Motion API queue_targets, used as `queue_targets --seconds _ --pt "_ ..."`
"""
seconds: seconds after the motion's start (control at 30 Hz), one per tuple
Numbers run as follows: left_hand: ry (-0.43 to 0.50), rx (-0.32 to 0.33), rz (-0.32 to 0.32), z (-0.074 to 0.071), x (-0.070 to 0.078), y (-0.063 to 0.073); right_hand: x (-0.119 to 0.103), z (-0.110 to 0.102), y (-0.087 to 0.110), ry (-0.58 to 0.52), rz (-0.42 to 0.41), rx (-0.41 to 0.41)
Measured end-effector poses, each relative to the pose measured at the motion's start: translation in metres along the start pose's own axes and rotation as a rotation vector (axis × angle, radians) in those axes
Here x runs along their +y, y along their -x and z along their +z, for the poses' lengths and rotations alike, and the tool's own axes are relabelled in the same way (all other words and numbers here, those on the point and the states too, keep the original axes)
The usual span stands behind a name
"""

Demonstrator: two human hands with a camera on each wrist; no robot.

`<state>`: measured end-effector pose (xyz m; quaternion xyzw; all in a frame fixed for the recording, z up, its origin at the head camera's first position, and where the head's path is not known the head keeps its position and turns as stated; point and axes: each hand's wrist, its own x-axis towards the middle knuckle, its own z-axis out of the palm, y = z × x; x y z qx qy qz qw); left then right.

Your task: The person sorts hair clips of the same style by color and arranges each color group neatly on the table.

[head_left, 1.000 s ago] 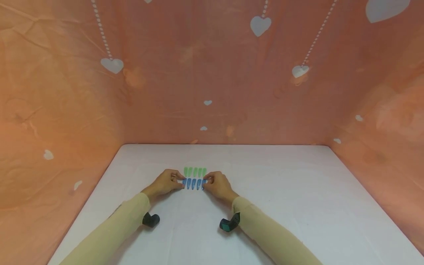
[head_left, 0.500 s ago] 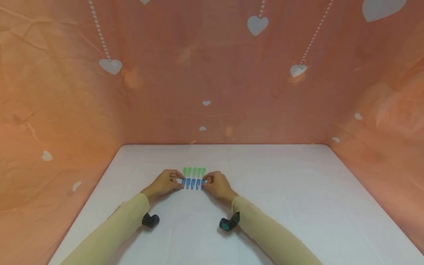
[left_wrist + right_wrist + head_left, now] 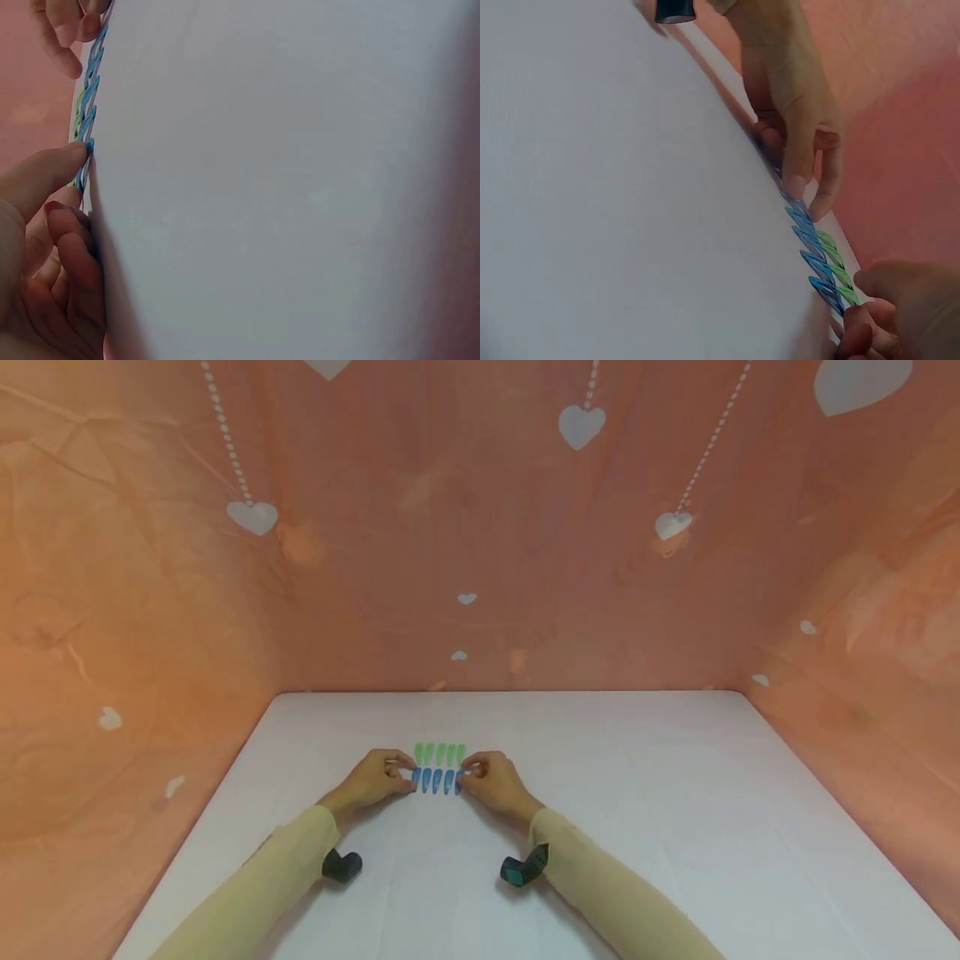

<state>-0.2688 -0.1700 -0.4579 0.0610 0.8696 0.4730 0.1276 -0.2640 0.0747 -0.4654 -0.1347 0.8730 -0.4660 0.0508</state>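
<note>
Several blue snap hair clips (image 3: 437, 781) lie side by side in a row on the white table. Just beyond them runs a matching row of green snap hair clips (image 3: 441, 754). My left hand (image 3: 371, 778) pinches the leftmost blue clip (image 3: 416, 775) between thumb and forefinger, one at each end. At the opposite end of the row, the thumb and forefinger of my right hand (image 3: 497, 782) hold the rightmost blue clip (image 3: 459, 783) the same way. In the left wrist view the thumb (image 3: 64, 157) covers part of the clip.
The white table (image 3: 675, 793) reaches back to an orange cloth wall (image 3: 375, 568) printed with pale hearts. More orange cloth hangs at both sides. Dark wrist cameras (image 3: 342, 865) stick out below each beige sleeve (image 3: 255, 885).
The head view has shifted slightly, so the table and both rows sit a little lower in it. The hands keep their hold at the ends of the blue row.
</note>
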Motion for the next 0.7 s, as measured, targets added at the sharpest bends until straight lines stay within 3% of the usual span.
queue_targets --seconds 0.23,0.4,0.57,0.7 --pt "0.067 0.021 0.006 -0.001 -0.001 0.001 0.009 -0.004 -0.002 -0.135 -0.028 -0.031" --pt "0.130 0.021 -0.028 -0.001 -0.002 0.002 0.011 -0.009 0.000 -0.239 0.006 -0.093" --pt "0.180 0.028 -0.059 -0.003 -0.002 0.004 0.011 -0.016 0.002 -0.264 0.025 -0.119" --pt "0.208 0.048 -0.014 -0.007 0.003 0.005 0.012 -0.023 0.003 -0.244 0.017 -0.107"
